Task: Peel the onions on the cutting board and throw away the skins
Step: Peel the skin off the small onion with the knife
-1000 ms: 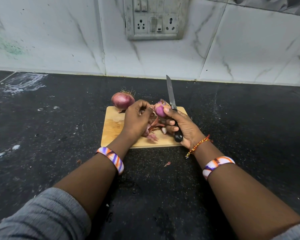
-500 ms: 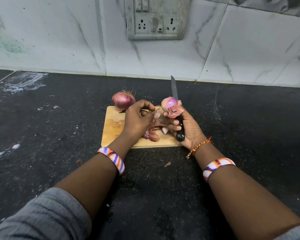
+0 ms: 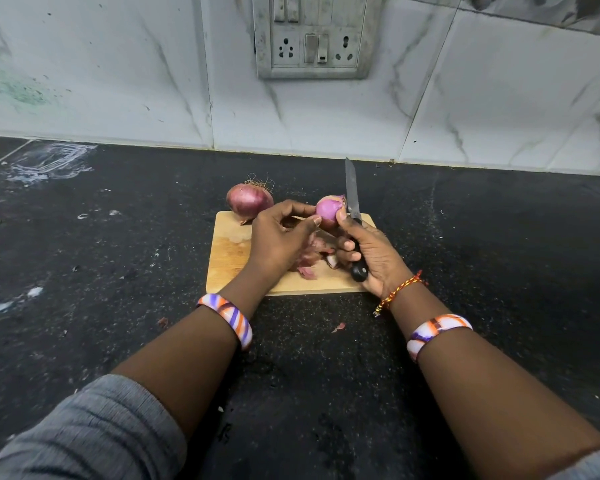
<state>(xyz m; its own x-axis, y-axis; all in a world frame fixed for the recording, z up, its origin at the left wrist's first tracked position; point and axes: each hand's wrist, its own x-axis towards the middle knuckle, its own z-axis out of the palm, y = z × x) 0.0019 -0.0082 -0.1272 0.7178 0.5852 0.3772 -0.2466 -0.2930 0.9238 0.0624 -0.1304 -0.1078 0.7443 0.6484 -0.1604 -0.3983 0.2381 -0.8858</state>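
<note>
Holding a half-peeled onion over the cutting board, right hand also wrapped around the knife. Left hand pinches at it, probably on skin. Unpeeled onion sits behind.

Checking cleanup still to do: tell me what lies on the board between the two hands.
In the head view, a pile of loose onion skins lies on the cutting board between the left hand and right hand.

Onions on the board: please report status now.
Right hand grips knife and peeled onion; left hand pinching at it. Second onion unpeeled. Skins on cutting board, not discarded.
</note>
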